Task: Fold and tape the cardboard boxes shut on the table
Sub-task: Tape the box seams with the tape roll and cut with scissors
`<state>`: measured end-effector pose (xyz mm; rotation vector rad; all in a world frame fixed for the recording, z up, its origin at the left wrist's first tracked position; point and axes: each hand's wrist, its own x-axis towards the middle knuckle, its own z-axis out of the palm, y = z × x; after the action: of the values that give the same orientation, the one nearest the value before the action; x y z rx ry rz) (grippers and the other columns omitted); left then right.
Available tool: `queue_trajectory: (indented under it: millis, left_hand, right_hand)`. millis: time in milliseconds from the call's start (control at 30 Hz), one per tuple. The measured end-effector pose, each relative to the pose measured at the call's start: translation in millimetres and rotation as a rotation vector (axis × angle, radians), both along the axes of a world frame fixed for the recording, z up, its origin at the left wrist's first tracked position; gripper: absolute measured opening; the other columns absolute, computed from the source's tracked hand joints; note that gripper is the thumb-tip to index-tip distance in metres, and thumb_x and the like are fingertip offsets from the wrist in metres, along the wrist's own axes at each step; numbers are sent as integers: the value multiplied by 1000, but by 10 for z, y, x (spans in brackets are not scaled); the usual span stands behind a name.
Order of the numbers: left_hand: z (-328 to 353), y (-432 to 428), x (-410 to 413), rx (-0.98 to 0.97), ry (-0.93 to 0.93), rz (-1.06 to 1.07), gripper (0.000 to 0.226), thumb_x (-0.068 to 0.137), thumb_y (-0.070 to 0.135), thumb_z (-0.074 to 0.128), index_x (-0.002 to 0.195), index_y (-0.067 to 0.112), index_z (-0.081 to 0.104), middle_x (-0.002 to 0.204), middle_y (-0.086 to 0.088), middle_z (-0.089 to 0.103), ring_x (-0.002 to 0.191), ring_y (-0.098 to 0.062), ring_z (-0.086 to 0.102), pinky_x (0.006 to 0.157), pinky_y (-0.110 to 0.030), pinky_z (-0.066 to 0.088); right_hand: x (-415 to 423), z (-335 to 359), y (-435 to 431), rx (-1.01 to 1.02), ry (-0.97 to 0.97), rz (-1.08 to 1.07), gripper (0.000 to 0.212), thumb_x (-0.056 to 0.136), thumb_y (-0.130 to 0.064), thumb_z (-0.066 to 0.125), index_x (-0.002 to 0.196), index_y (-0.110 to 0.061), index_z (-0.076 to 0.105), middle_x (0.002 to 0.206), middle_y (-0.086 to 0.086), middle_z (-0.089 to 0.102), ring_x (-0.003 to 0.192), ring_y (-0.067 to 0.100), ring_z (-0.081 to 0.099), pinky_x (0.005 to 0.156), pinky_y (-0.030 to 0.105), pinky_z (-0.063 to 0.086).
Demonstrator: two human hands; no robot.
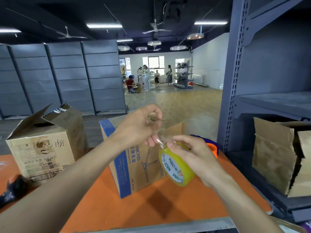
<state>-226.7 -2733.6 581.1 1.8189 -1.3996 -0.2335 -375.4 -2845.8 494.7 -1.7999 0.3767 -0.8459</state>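
Near box (139,175), right hand (196,156) grips tape roll (176,167)

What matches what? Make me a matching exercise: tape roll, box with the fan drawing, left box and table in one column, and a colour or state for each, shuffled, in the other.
1. tape roll
2. box with the fan drawing
3. left box
4. table

A. orange top
B. top flaps raised
C. held in the right hand
D. blue stripe down one edge

Pairs: 1-C, 2-D, 3-B, 4-A
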Motion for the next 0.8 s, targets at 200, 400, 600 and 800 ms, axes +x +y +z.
queue_trajectory:
  millis: [200,400,600,800]
  left_hand:
    - [16,-69,63,53,-38,47,20,105,21,55,123,13,52,78,-5,78,67,-14,75,59,-23,59]
    - [62,-94,101,36,-114,103,19,103,26,60,91,14,68,78,6,78,70,-7,75,61,-23,59]
    - [101,-126,178,-21,-5,62,13,104,17,55,94,14,63,72,-4,77,65,-18,74,58,-26,53]
    - [85,-281,301,-2,-51,75,12,102,19,60,93,14,67,60,-5,71,52,-14,63,63,-25,48]
  right_hand:
    - [39,-23,-38,3,4,-13,5,91,-39,73,94,-41,75,100,-19,75,96,-1,69,88,28,53]
    - [49,-20,-54,-33,27,-58,24,83,-59,68,102,-45,73,107,-23,73,106,-2,66,98,36,53]
    - [6,33,-60,33,-61,-1,18,89,-52,70,105,-44,74,93,-16,76,86,8,73,80,24,57]
    - [71,9,-32,85,-72,-112,13,93,-48,67,100,-41,75,101,-28,73,95,-11,66,77,15,52]
